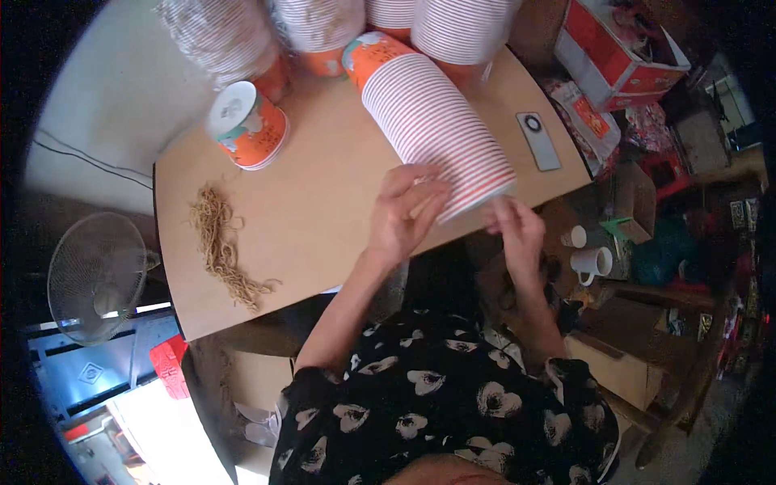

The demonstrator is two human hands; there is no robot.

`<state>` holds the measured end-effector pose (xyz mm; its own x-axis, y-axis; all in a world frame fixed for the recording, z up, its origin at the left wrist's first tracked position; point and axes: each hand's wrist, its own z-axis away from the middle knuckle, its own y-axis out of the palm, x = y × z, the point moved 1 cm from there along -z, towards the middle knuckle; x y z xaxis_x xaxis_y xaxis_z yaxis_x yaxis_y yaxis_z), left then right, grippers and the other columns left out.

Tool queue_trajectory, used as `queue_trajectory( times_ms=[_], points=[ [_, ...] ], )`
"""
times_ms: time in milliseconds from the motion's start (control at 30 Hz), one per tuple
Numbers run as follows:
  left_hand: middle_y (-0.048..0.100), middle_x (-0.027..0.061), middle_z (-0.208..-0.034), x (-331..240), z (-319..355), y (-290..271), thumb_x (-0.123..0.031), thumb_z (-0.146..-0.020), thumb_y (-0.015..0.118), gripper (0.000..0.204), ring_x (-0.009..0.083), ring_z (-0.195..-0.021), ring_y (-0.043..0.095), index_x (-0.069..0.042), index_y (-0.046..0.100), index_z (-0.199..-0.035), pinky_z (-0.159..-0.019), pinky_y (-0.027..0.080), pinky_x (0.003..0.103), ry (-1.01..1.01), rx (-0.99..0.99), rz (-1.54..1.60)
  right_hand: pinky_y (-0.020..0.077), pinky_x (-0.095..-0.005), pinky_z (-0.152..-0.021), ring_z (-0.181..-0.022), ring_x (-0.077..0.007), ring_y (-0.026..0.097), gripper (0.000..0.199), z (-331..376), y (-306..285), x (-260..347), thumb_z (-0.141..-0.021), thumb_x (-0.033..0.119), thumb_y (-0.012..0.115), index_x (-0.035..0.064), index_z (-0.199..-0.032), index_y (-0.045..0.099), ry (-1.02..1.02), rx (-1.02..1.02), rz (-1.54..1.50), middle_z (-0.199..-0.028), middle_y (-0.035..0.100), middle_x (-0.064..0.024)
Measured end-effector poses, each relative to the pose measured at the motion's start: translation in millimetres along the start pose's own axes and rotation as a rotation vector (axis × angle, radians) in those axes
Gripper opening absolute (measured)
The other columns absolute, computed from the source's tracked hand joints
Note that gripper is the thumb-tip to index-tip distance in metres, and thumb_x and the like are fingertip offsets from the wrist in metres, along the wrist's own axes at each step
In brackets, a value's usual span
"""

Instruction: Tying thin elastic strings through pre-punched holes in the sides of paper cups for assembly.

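Note:
A long stack of paper cups [440, 109] lies on its side on the table, white rims nested together, with an orange printed cup at its far end. At its near end, my left hand [402, 212] rests against the side of the stack, thumb and fingers drawn together. My right hand [517, 226] is just off the near rim at the right, fingertips closed together and slightly blurred. Whatever either hand pinches is too small or hidden to make out. To the left, a short stack of orange cups [255, 129] stands upside down.
Several tall cup stacks [315, 24], some in clear plastic, line the far edge of the table [323, 234]. A tangle of thin tan strands [217, 242] lies at the left. A phone [538, 141] is near the right edge; beyond are a red-and-white box [618, 61] and a white mug [592, 263].

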<state>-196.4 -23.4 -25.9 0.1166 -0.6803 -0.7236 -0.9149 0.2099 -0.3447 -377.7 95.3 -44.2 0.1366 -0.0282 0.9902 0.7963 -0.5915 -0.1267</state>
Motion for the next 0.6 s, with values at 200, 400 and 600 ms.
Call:
queue_trajectory(
  times_ms=[200, 400, 600],
  points=[
    [0.068, 0.0089, -0.106, -10.0, -9.7, 31.2, -0.010, -0.073, 0.080, 0.023, 0.0281, -0.097, 0.061, -0.009, 0.075, -0.096, -0.085, 0.051, 0.037, 0.091, 0.014, 0.049, 0.0518, -0.0297, -0.086, -0.096, -0.0147, 0.063, 0.029, -8.0, 29.7, -16.8, -0.099, 0.025, 0.059, -0.0019, -0.109, 0.062, 0.113, 0.078, -0.647, -0.106, 0.065, -0.0070],
    [0.066, 0.0064, -0.106, -6.7, -3.5, 31.4, -0.013, -0.072, 0.081, 0.024, 0.0262, -0.098, 0.059, -0.012, 0.076, -0.096, -0.087, 0.048, 0.037, 0.099, 0.091, 0.024, 0.0518, -0.0319, -0.088, -0.096, -0.0153, 0.063, 0.030, -1.7, 31.3, -30.9, -0.099, 0.026, 0.060, -0.0017, -0.109, 0.060, 0.112, 0.044, -0.581, -0.104, 0.064, -0.0070],
    [0.066, 0.0068, -0.099, -3.2, -13.6, 21.5, -0.017, -0.073, 0.080, 0.020, 0.0238, -0.095, 0.061, -0.010, 0.076, -0.091, -0.085, 0.047, 0.037, 0.206, 0.156, 0.055, 0.0574, -0.0350, -0.077, -0.090, -0.0220, 0.067, 0.025, -3.6, 37.3, -27.4, -0.096, 0.017, 0.061, -0.0048, -0.107, 0.060, 0.056, -0.040, -0.624, -0.101, 0.065, -0.0102]
  ],
)
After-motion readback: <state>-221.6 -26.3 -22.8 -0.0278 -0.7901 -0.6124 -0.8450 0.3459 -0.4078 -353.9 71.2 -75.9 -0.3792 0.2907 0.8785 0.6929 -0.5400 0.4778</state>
